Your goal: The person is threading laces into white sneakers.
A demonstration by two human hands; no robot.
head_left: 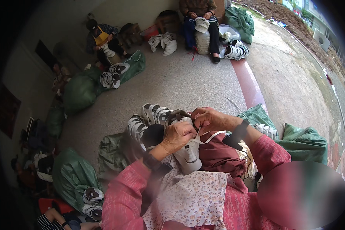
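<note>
A white sneaker [188,159] stands in front of me, over my flower-print apron [197,195], and both hands meet at its lacing. My left hand [179,136] is closed at the sneaker's upper, its fingertips pinching the white shoelace [210,140]. Just to the right and a little farther off, my right hand [212,119] pinches a strand of the same lace. A loose end of it trails off to the right over maroon cloth [223,155]. My fingers cover part of the eyelets.
Nested white-and-dark shoes [137,130] stand just beyond my left hand. Green sacks [304,142] lie to the right, with another green sack [73,172] at the left. Across the speckled floor [172,80], a person [198,9] and a yellow-aproned person [102,36] handle white shoes.
</note>
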